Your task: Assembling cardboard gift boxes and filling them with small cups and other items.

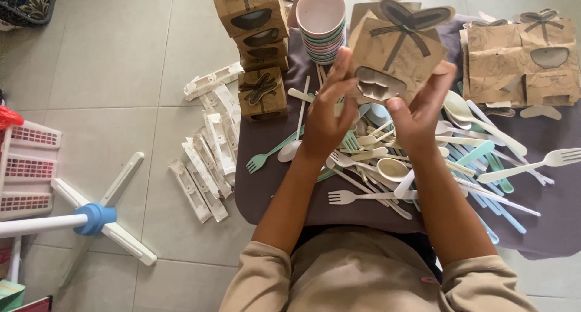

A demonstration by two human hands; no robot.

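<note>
My fingers on the left hand press against the near left edge of a brown card box with a bow drawn on it and an oval window. My right hand props the same box from below and the right, thumb up against its underside. Both hands grip it, lifted clear above the cutlery pile of pale forks, spoons and knives spread on the dark purple cloth. Beyond the box stands a stack of pastel cups. To the left, finished boxes are stacked; to the right, flat box blanks lie. White plastic strips scatter the tiled floor.
</note>
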